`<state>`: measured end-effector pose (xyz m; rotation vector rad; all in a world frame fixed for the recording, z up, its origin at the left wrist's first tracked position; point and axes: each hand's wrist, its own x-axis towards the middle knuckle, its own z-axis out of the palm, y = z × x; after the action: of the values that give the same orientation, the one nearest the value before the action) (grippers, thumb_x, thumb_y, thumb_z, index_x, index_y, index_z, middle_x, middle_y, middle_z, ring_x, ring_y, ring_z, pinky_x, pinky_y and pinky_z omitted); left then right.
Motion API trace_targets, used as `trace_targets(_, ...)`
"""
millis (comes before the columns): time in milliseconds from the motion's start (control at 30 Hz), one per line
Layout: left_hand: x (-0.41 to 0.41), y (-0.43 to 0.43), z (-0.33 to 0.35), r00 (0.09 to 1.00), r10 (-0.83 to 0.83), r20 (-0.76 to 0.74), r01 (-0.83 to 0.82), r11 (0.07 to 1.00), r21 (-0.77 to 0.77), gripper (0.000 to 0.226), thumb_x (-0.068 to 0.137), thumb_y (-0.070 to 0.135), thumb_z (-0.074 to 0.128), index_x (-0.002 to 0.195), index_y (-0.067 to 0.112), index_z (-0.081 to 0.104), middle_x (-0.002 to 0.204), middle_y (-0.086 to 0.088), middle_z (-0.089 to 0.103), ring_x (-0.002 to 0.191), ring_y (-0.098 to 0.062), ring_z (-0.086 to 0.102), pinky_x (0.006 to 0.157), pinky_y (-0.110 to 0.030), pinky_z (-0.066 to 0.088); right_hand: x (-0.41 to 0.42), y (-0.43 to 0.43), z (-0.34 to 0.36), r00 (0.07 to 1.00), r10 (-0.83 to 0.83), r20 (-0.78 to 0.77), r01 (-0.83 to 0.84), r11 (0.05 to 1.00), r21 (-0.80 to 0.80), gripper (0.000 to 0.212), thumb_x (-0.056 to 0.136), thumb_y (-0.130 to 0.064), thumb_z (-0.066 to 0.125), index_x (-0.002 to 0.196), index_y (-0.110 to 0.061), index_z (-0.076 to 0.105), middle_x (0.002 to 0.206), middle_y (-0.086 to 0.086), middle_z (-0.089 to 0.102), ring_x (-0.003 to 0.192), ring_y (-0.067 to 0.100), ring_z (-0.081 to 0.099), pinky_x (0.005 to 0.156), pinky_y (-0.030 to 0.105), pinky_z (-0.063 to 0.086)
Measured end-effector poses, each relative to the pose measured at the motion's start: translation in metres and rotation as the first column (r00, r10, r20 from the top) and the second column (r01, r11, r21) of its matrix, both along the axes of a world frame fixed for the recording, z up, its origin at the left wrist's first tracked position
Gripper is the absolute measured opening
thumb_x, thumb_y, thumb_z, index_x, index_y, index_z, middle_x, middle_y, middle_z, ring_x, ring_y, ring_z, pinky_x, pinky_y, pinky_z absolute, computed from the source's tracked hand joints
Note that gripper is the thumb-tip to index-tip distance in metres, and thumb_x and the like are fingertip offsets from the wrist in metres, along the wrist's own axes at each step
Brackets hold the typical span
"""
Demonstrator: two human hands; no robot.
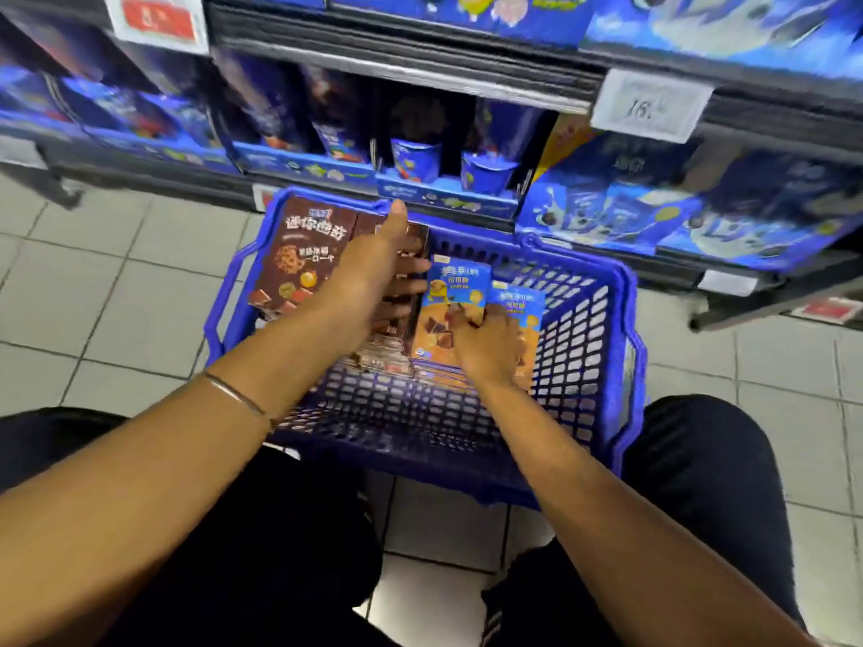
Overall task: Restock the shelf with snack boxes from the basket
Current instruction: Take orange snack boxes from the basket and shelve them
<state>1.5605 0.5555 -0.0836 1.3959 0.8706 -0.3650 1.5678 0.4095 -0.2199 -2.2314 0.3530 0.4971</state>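
Note:
A blue plastic basket (583,329) stands on the tiled floor in front of the bottom shelf. Inside it, brown snack boxes (299,254) stand at the left and blue-and-orange snack boxes (455,291) at the right. My left hand (373,268) reaches over the brown boxes, thumb up and fingers curled round the side of one brown box. My right hand (490,340) grips the front blue-and-orange box at its lower half; a second such box (523,305) stands right behind it. The bottom shelf (448,203) holds blue snack packs and cups.
Shelves of blue boxes run across the top of the view, with price tags (649,109) on the shelf edges. My knees in dark trousers (710,459) flank the basket on the floor tiles (116,282). A thin bangle sits on my left wrist.

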Motion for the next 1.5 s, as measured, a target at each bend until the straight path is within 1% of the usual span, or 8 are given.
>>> trace_targets(167, 0.0, 0.004, 0.009, 0.998, -0.032, 0.056, 0.032, 0.999, 0.008, 0.044, 0.108, 0.063, 0.042, 0.107, 0.027, 0.068, 0.111, 0.001, 0.078, 0.1, -0.019, 0.07, 0.077, -0.033, 0.048, -0.008, 0.005, -0.005, 0.999, -0.034, 0.028, 0.032, 0.998, 0.056, 0.046, 0.09, -0.035, 0.066, 0.127, -0.011, 0.053, 0.126, 0.015, 0.054, 0.106, 0.031, 0.052, 0.086, 0.038, 0.043)
trace_targets(400, 0.011, -0.015, 0.019, 0.99, -0.098, 0.098, 0.102, 0.994, -0.042, 0.041, 0.11, 0.059, 0.043, 0.115, 0.027, 0.068, 0.114, 0.002, 0.077, 0.102, -0.019, 0.072, 0.084, -0.038, 0.051, -0.016, -0.001, -0.005, 0.977, -0.207, -0.047, 0.209, 0.905, 0.37, 0.031, 0.089, -0.014, 0.073, 0.094, -0.033, 0.048, 0.09, 0.012, 0.074, 0.083, 0.039, 0.072, 0.072, 0.048, 0.057)
trace_targets(533, 0.013, -0.025, 0.021, 0.986, -0.106, 0.13, 0.102, 0.994, 0.035, 0.041, 0.109, 0.057, 0.047, 0.125, 0.024, 0.066, 0.118, 0.002, 0.073, 0.109, -0.019, 0.071, 0.083, -0.038, 0.052, -0.014, -0.016, 0.008, 0.965, -0.237, -0.114, 0.263, 0.845, 0.465, 0.031, 0.089, -0.024, 0.078, 0.112, -0.024, 0.057, 0.103, 0.017, 0.074, 0.083, 0.028, 0.07, 0.07, 0.038, 0.055)
trace_targets(700, 0.013, -0.036, 0.015, 0.976, -0.06, 0.208, 0.032, 0.99, 0.136, 0.032, 0.109, 0.047, 0.055, 0.087, 0.027, 0.045, 0.093, 0.001, 0.05, 0.077, -0.011, 0.049, 0.071, -0.033, 0.04, -0.004, -0.037, 0.056, 0.945, -0.314, -0.091, 0.302, 0.73, 0.614, 0.037, 0.093, -0.021, 0.073, 0.125, -0.008, 0.06, 0.093, 0.014, 0.077, 0.081, 0.023, 0.073, 0.079, 0.039, 0.058)
trace_targets(767, 0.011, -0.039, 0.012, 0.978, -0.061, 0.197, 0.039, 0.993, 0.114, 0.032, 0.107, 0.053, 0.056, 0.104, 0.022, 0.051, 0.097, 0.004, 0.051, 0.081, -0.009, 0.05, 0.068, -0.03, 0.039, 0.002, -0.042, 0.077, 0.943, -0.328, -0.054, 0.282, 0.703, 0.653, 0.035, 0.094, -0.023, 0.072, 0.124, -0.006, 0.063, 0.093, 0.011, 0.078, 0.085, 0.025, 0.076, 0.078, 0.039, 0.062)
trace_targets(967, 0.006, -0.048, 0.019, 0.978, -0.133, 0.161, 0.143, 0.988, -0.052, 0.078, 0.097, 0.07, 0.06, 0.154, 0.017, 0.052, 0.153, -0.01, 0.06, 0.135, -0.035, 0.062, 0.116, -0.057, 0.047, 0.005, -0.038, 0.123, 0.966, -0.254, 0.037, 0.149, 0.671, 0.727, 0.028, 0.095, -0.022, 0.07, 0.12, -0.01, 0.069, 0.097, 0.014, 0.078, 0.091, 0.03, 0.075, 0.085, 0.045, 0.062)
trace_targets(1167, 0.004, -0.044, 0.017, 0.972, -0.064, 0.225, 0.06, 0.998, 0.021, 0.046, 0.104, 0.05, 0.064, 0.133, 0.014, 0.068, 0.115, -0.001, 0.078, 0.094, -0.011, 0.077, 0.074, -0.026, 0.059, -0.003, -0.033, 0.135, 0.976, -0.213, 0.037, 0.119, 0.673, 0.73, 0.033, 0.094, -0.021, 0.072, 0.124, -0.009, 0.065, 0.099, 0.013, 0.078, 0.094, 0.032, 0.076, 0.091, 0.052, 0.059)
trace_targets(1500, 0.011, -0.035, 0.02, 0.979, -0.017, 0.201, 0.03, 0.997, -0.064, 0.064, 0.096, 0.047, 0.076, 0.143, 0.008, 0.058, 0.118, -0.013, 0.079, 0.099, -0.032, 0.081, 0.094, -0.053, 0.064, 0.005, -0.045, 0.115, 0.988, -0.15, -0.037, 0.129, 0.671, 0.73, 0.043, 0.098, -0.048, 0.06, 0.124, -0.014, 0.067, 0.105, 0.005, 0.078, 0.096, 0.019, 0.074, 0.08, 0.038, 0.057)
